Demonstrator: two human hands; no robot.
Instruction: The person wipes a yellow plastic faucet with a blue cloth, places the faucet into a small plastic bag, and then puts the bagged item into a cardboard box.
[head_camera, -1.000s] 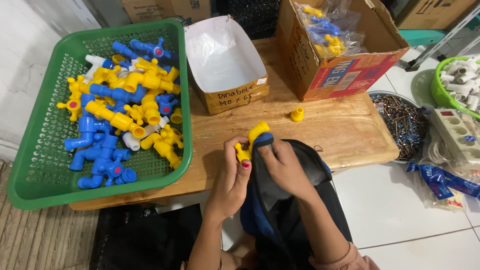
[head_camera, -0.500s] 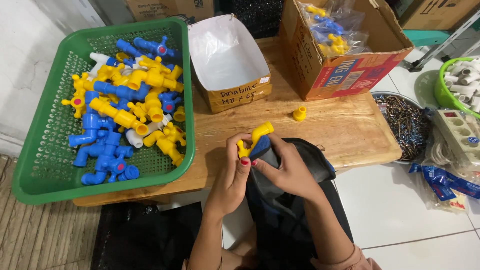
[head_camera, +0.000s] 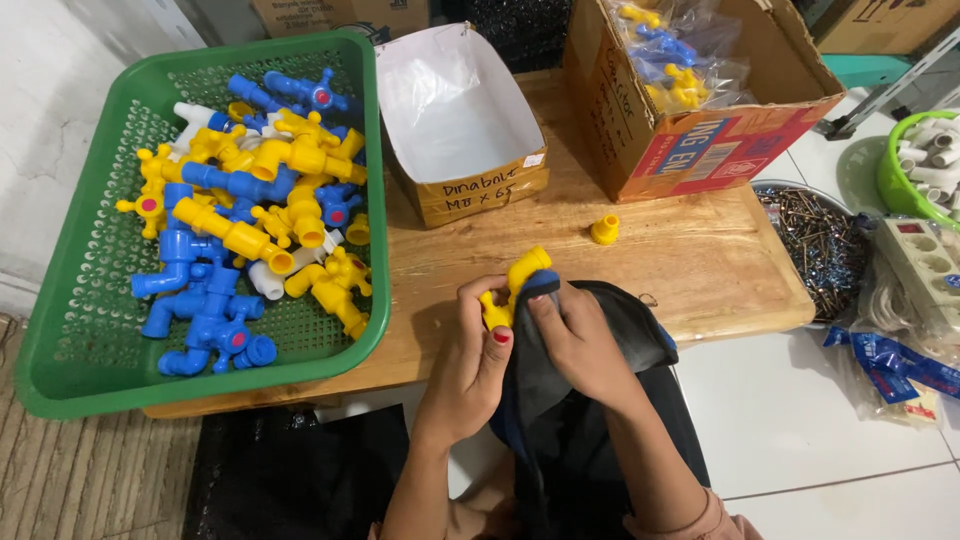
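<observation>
My left hand (head_camera: 470, 360) grips a yellow plastic tap (head_camera: 516, 282) above the front edge of the wooden table (head_camera: 690, 260). My right hand (head_camera: 580, 345) presses a dark cloth with a blue edge (head_camera: 600, 335) against the tap's lower side. The tap's spout points up and to the right. The cloth drapes down over my lap.
A green basket (head_camera: 70, 330) at the left holds several yellow and blue plastic taps. A white-lined open carton (head_camera: 455, 110) and a larger cardboard box with bagged taps (head_camera: 700, 130) stand behind. A small yellow cap (head_camera: 604, 230) lies on the table. A tray of nails (head_camera: 815, 240) sits at the right.
Both hands with the tap and cloth have stayed near the table's front edge; the right hand has shifted the cloth slightly over the tap. The camera view moved a little.
</observation>
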